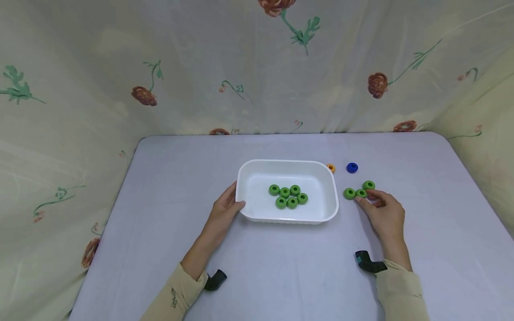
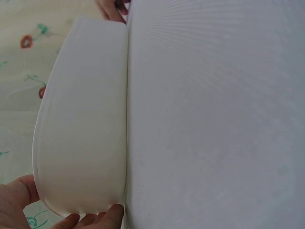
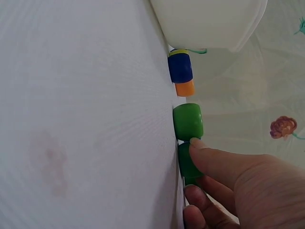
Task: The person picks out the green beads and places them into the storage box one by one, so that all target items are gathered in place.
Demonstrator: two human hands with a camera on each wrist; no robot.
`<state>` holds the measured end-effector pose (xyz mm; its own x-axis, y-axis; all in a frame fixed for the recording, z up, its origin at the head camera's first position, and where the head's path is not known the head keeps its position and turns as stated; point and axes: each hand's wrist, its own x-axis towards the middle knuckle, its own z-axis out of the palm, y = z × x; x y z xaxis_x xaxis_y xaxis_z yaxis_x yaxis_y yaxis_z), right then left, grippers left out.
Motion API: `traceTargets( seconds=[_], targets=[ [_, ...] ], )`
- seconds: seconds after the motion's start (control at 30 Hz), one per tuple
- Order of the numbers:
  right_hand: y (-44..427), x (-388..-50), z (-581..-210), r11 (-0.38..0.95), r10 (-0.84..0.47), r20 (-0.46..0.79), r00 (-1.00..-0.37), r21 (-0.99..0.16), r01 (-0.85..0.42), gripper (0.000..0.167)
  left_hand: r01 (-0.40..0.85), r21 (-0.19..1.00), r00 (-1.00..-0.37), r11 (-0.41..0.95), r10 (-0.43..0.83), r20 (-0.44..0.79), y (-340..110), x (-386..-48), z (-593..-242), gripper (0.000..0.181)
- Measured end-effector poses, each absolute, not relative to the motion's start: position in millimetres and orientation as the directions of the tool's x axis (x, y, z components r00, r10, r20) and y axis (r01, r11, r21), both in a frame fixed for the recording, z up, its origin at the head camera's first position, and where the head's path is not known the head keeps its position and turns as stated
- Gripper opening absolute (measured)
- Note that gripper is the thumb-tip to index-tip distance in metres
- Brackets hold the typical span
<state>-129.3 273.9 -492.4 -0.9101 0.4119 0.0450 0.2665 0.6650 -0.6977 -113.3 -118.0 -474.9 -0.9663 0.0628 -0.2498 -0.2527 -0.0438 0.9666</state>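
In the head view, my left hand grips the left end of a white plastic tray, its thumb over the rim. The left wrist view shows its fingers curled under the tray wall. Several green beads lie inside the tray. To the right of it, my right hand pinches a green bead between thumb and fingers, at table level. A second green bead sits just left of the pinched one, and a third green bead lies behind it.
A blue bead lies on the table behind the green ones. An orange bead is partly hidden by the tray's back right corner. Flowered cloth hangs behind the table and at its sides.
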Motion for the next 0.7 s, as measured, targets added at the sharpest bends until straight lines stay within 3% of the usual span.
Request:
traceTargets(
  seconds=[0.43, 0.7],
  targets=[
    [273.9, -131.6, -493.4, 0.678, 0.41, 0.058, -0.91, -0.687, 0.262, 0.041, -0.245, 0.968, -0.968, -0.053, 0.064, -0.241, -118.8, -113.2, -473.5, 0.067],
    [275.0, -127.3, -489.5, 0.664, 0.399, -0.038, -0.916, -0.677, 0.317, 0.047, -0.252, 0.967, -0.967, -0.037, 0.058, -0.249, -118.3, -113.6, -475.5, 0.068]
  ],
)
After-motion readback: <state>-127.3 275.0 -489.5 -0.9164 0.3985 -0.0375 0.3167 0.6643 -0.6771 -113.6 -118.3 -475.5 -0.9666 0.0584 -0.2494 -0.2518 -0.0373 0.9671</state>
